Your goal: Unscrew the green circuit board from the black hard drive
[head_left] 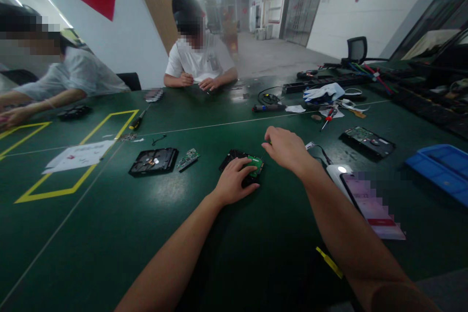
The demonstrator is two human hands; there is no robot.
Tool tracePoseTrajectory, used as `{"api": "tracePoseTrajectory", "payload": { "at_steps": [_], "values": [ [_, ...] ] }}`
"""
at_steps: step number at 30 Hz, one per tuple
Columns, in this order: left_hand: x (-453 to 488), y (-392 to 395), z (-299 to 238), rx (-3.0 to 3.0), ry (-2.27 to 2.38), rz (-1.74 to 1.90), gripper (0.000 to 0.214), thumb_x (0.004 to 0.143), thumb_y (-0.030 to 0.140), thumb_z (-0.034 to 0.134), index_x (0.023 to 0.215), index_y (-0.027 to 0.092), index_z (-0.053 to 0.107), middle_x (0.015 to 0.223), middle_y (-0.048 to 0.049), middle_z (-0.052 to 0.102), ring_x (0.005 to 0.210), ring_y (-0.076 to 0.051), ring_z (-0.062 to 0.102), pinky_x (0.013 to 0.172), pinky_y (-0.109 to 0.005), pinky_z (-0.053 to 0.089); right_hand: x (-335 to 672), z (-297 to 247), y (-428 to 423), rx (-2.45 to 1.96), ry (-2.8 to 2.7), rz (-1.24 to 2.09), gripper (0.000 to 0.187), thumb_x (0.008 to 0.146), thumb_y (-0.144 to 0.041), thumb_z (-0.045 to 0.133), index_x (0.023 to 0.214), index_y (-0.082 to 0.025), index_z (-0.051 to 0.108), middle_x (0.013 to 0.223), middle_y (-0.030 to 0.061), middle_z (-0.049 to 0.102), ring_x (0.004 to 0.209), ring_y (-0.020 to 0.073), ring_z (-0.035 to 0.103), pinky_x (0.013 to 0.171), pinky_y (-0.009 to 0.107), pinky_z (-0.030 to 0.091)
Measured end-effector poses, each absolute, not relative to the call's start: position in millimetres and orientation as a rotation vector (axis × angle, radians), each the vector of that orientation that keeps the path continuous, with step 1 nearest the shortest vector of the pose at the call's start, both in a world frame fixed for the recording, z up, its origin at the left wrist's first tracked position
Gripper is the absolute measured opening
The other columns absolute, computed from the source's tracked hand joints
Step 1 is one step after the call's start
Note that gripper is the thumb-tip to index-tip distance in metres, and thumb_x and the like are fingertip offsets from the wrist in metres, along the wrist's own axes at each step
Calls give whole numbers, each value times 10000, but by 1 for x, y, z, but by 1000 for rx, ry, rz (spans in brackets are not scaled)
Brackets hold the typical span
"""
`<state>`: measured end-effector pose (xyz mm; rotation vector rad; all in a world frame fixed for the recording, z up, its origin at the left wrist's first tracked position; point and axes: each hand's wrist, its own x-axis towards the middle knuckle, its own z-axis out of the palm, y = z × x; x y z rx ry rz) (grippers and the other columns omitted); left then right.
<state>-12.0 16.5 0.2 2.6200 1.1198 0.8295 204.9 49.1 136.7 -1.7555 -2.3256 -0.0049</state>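
A black hard drive with a green circuit board [258, 162] lies on the table in front of me. My left hand [236, 180] is laid over it, fingers on the board and thumb along the near edge, gripping it. Just right of the drive, my right hand [287, 148] is raised with its fingers curled together; what they hold, if anything, cannot be made out. To the left are a loose circuit board [189, 158] and a second hard drive [153, 161], lying flat.
A third drive [367, 142], a blue tray [442, 168] and a phone [369, 200] lie to the right. Farther back are a red screwdriver [329, 118], gloves [323, 92] and an electric screwdriver [268, 107]. A yellow-handled screwdriver [137, 121] lies left. Two people sit across the table.
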Motion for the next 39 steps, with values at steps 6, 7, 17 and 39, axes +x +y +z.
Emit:
{"api": "tracePoseTrajectory", "payload": {
  "at_steps": [6,7,17,39],
  "values": [
    [-12,16,0,2628,1122,822,566,893,523,723,1388,280,596,1461,-118,560,1388,-334,522,1194,-587,405,205,138,48,-1647,-2358,59,276,867,-140,613,1138,-178,646,1175,128,707,975,296,699,757,388,472],
    [-12,16,0,2629,1123,821,567,893,526,722,1388,278,597,1461,-119,559,1388,-335,522,1193,-587,407,205,138,48,-1660,-2357,56,282,866,-145,605,1143,-172,647,1166,136,707,968,298,698,751,390,471],
    [-11,17,-1,2642,1141,809,569,901,541,707,1385,260,602,1466,-117,553,1393,-324,513,1199,-558,408,203,139,47,-1819,-2285,-28,265,932,-285,604,1156,-154,654,1097,175,722,926,326,705,726,408,473],
    [-13,17,0,2629,1116,839,569,886,518,732,1384,272,609,1453,-122,567,1380,-339,529,1187,-579,415,206,138,47,-1733,-2367,-15,203,975,-273,566,1130,-158,629,1119,171,697,927,317,700,711,383,448]
  ]
}}
